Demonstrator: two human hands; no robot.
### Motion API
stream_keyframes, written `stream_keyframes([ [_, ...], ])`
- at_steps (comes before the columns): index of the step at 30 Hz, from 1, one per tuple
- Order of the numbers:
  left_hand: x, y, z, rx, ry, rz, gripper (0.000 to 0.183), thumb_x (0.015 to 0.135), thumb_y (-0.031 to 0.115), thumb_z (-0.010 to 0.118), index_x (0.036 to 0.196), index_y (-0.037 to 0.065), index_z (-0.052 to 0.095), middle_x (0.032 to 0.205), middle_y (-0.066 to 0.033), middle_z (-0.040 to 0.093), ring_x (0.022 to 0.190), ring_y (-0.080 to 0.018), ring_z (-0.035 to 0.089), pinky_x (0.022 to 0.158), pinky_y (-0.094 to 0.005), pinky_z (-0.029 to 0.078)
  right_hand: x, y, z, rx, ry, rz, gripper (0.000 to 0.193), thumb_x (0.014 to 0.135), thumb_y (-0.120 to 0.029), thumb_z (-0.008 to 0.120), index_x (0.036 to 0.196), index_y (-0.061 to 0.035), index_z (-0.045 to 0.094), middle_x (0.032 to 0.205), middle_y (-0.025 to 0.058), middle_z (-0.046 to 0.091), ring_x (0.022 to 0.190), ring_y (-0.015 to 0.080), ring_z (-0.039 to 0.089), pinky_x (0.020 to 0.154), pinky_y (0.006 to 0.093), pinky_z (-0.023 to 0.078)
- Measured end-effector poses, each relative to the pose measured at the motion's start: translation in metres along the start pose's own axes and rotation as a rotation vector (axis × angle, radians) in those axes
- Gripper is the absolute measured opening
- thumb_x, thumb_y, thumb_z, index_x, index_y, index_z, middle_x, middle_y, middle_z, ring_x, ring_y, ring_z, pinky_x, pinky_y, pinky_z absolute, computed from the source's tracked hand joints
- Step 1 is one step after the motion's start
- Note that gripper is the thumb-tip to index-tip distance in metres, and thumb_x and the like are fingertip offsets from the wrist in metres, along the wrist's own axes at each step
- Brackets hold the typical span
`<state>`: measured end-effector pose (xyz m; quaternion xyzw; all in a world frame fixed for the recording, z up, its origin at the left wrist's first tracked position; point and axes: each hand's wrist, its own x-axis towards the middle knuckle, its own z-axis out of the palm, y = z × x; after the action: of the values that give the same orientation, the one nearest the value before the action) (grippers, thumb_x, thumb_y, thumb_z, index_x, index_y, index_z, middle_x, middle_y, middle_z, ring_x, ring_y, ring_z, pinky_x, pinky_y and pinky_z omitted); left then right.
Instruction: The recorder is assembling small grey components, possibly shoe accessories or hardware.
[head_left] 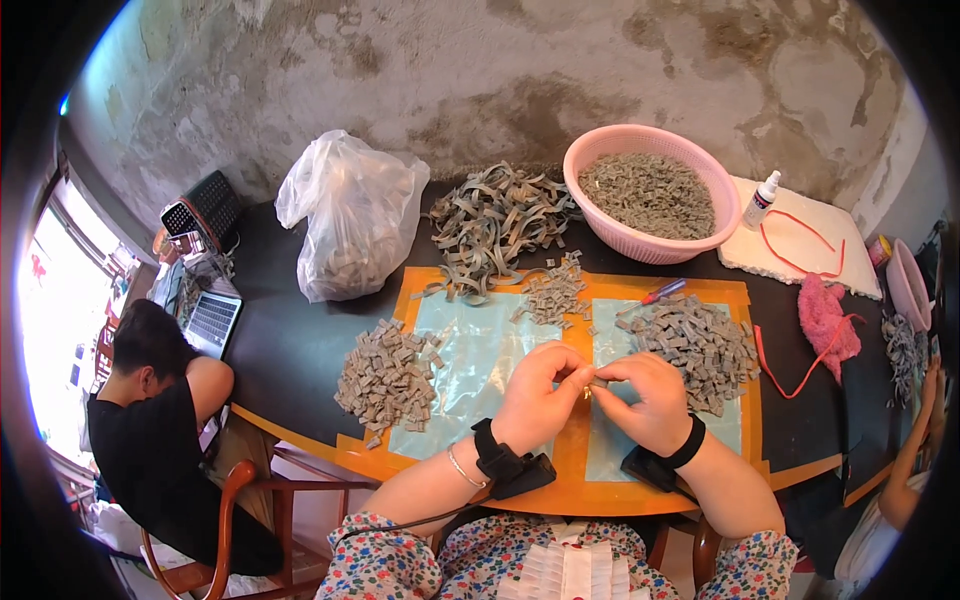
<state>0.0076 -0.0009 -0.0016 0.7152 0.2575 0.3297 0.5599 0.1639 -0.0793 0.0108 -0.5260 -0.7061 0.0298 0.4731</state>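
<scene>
My left hand (pixel 543 392) and my right hand (pixel 646 402) meet over the middle of the table, fingertips pinched together on a small grey piece (pixel 598 382). A gold-coloured glint shows just under the fingertips; the fingers hide most of what they hold. Left of my hands lies a pile of small grey rectangular pieces (pixel 388 378). Another such pile (pixel 697 350) sits right beside my right hand. Beyond my fingers is a smaller heap of little grey pieces (pixel 556 292). A tangle of grey strips (pixel 495 225) lies behind it. Each wrist wears a black strap with a box.
Orange tape (pixel 573 440) frames pale blue sheets (pixel 465 345) on the black table. A pink basket (pixel 725 228) of grey bits, a clear plastic bag (pixel 350 215), a red-blue tool (pixel 664 291), a white bottle (pixel 761 200) and pink fluffy cloth (pixel 826 322) stand around. Other people sit left and right.
</scene>
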Motion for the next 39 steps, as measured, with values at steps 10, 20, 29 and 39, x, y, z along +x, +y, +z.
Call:
stream_keyframes([
  [10,0.003,0.0,-0.002,0.192,0.141,0.092,0.008,0.081,0.005,0.058,0.076,-0.002,0.055,0.081,-0.0078,0.056,0.068,-0.0164,0.05,0.06,-0.027,0.04,0.002,-0.001,0.003,-0.024,0.031,-0.015,0.019,0.067,-0.009,0.071,0.08,-0.0041,0.058,0.075,0.0098,0.062,0.067,0.0262,0.06,0.059,0.0343,0.047],
  [20,-0.006,0.028,-0.025,0.589,-0.05,0.011,0.012,0.079,0.009,0.06,0.076,-0.001,0.056,0.075,-0.013,0.056,0.066,-0.0244,0.054,0.06,-0.0313,0.043,-0.005,-0.003,0.001,0.061,-0.204,0.114,0.019,0.074,-0.02,0.068,0.082,-0.0043,0.061,0.073,0.0091,0.062,0.067,0.0259,0.06,0.059,0.0345,0.047],
  [29,-0.044,0.024,-0.134,0.927,0.358,-0.149,0.009,0.072,0.011,0.067,0.074,0.003,0.062,0.073,-0.0123,0.059,0.068,-0.0288,0.057,0.062,-0.0367,0.046,-0.007,0.0,0.004,0.119,-0.368,0.14,0.018,0.08,-0.022,0.062,0.083,-0.0047,0.063,0.074,0.0101,0.063,0.069,0.027,0.061,0.062,0.036,0.048],
  [39,-0.052,0.018,-0.161,1.002,0.49,-0.061,0.012,0.074,0.009,0.064,0.084,0.003,0.062,0.081,-0.0119,0.059,0.075,-0.029,0.057,0.066,-0.0362,0.047,-0.005,-0.011,0.004,0.128,-0.373,0.137,0.014,0.08,-0.018,0.059,0.083,-0.0045,0.063,0.077,0.0104,0.062,0.071,0.0273,0.06,0.063,0.0358,0.048],
])
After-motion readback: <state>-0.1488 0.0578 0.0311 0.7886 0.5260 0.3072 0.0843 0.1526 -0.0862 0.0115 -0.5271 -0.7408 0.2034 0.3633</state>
